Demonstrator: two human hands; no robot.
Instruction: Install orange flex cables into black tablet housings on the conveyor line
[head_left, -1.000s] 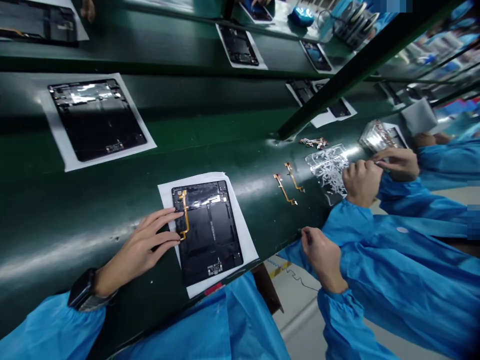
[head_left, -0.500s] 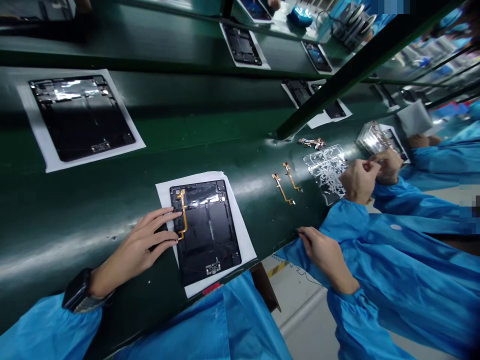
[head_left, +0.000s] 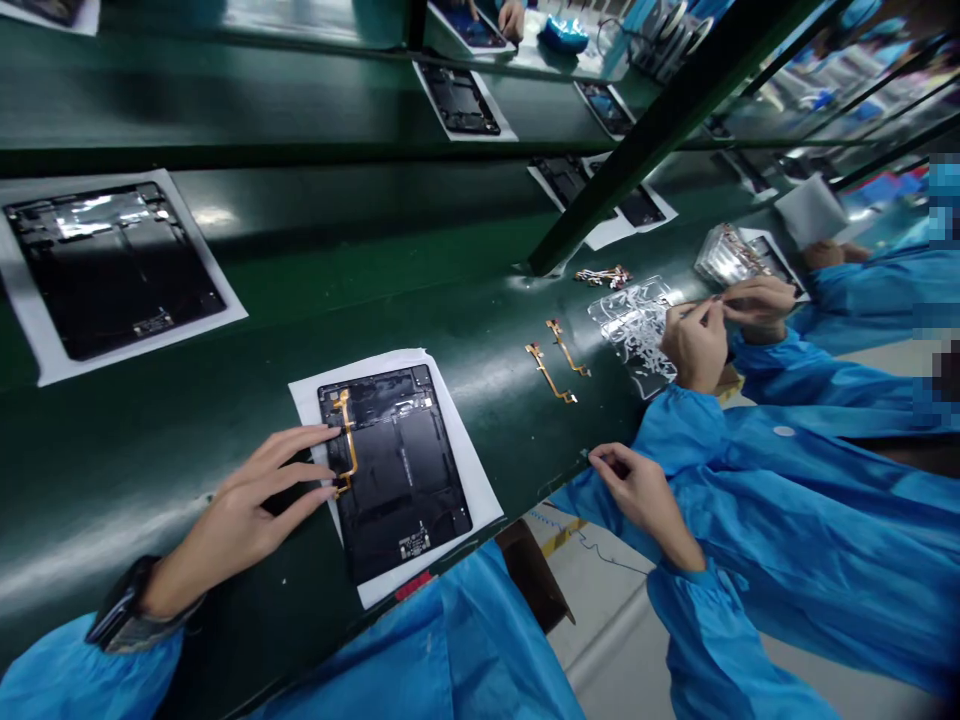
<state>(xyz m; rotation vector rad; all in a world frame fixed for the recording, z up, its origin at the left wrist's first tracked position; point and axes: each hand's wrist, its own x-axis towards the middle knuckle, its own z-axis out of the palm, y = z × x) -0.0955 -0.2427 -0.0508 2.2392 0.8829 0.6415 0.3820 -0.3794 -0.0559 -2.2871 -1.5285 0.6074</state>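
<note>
On the bench a black tablet housing (head_left: 409,460) lies on a white sheet (head_left: 480,500). An orange flex cable (head_left: 350,450) runs along the housing's left side. My left hand (head_left: 255,490) reaches in from the left, thumb and one finger closed at the cable's lower end. Another fingertip rests near the cable's middle. Off the bench's front edge, to the right of the housing, my right hand (head_left: 637,490) is in a pinch. A tiny bit of something shows at its fingertips, too small to name.
Two loose flex cables (head_left: 551,375) lie right of the housing, with a bundle of cables (head_left: 604,277) behind. A clear tray (head_left: 637,330) holds white strips beside a co-worker's hands (head_left: 701,340). A green post (head_left: 570,225) slants overhead. Another tablet housing (head_left: 112,270) lies at left.
The view has shifted, so the bench items sit farther left. My left hand stays at the flex cable, its fingers slightly shifted. My right hand keeps its pinch.
</note>
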